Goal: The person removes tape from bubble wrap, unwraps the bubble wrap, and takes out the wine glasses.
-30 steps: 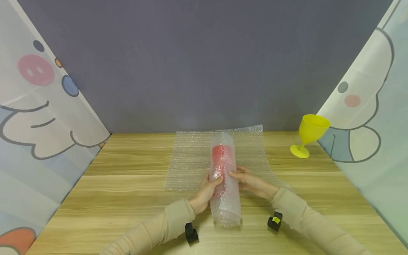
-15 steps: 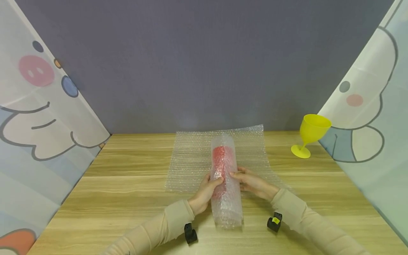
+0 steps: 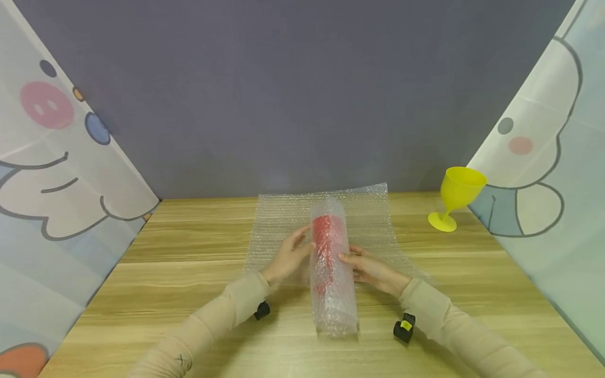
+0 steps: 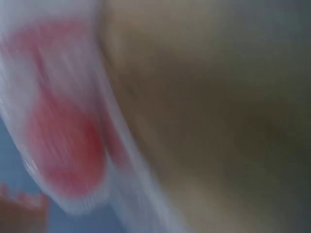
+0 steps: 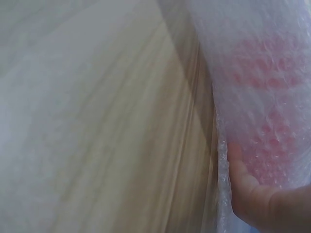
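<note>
A roll of bubble wrap (image 3: pixel 333 310) lies lengthwise before me, with a red goblet (image 4: pixel 68 145) showing blurred through its layers in the left wrist view. My right hand (image 3: pixel 375 270) grips the roll's right side, its thumb on top and its other fingers partly hidden behind the wrap. On the opposite side, my left hand (image 3: pixel 289 257) is spread beside the upper part of the roll, thumb and fingers apart and not closed around it. Whether its fingertips touch the wrap I cannot tell. The flat remainder of the bubble wrap sheet (image 3: pixel 279 220) stretches behind the roll.
At the back right of the wooden table (image 3: pixel 189 294) stands a yellow goblet (image 3: pixel 457 191), upright. A grey panel (image 3: pixel 293 94) rises along the far edge. Printed cartoon panels flank both sides.
My left hand has let go of the roll and moved forward and to the left along it. The right hand keeps its hold, and the roll stays nearly in place.
</note>
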{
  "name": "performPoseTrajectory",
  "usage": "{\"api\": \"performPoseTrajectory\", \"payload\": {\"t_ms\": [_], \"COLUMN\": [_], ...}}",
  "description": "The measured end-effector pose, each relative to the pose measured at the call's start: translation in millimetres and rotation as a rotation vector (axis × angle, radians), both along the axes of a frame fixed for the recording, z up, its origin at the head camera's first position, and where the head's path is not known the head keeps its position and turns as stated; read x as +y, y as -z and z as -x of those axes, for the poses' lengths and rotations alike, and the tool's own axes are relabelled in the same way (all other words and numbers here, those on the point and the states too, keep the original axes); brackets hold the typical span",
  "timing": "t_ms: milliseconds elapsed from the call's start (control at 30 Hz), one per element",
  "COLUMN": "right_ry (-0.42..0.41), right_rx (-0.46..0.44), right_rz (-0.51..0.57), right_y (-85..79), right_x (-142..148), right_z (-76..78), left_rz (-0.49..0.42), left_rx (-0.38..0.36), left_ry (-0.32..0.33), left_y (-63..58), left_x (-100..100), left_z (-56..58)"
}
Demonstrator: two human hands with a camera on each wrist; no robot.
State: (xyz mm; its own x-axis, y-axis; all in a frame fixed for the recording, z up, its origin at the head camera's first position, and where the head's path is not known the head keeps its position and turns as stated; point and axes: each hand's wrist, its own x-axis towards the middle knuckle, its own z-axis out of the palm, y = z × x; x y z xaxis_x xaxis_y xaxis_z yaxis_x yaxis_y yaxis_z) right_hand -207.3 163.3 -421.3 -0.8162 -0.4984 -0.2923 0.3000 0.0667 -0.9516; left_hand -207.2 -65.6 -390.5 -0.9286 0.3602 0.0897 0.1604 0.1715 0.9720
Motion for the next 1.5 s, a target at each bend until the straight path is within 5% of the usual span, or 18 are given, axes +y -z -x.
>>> {"api": "performPoseTrajectory", "payload": {"t_ms": [133, 200, 367, 600, 1267, 1500], "right_ry": [0.002, 0.003, 0.007, 0.014, -0.003, 0.006], "right_rx": [-0.005, -0.01, -0.011, -0.016, 0.066, 0.069], "right_rz": [0.002, 0.003, 0.004, 0.009, 0.014, -0.002], "right_y": [-0.6, -0.5, -0.6, 2.2, 2.4, 4.1], "right_x": [-1, -1, -2, -2, 8, 8], "right_z": [0.0, 0.1, 0.1, 2.4, 16.2, 19.8], "left_rz": [0.065, 0.114, 0.196, 0.246, 0.308, 0.331], "left_rx": [0.108, 0.086, 0.037, 0.033, 0.256, 0.274], "left_ry": [0.155, 0.18, 0.158, 0.104, 0.077, 0.042], "left_y": [-11.1, -11.9, -6.9, 27.4, 37.3, 36.6], "left_x": [-3, -2, 2, 5, 14, 17], "left_z": [14.1, 19.2, 28.9, 51.4, 51.5, 46.5]}}
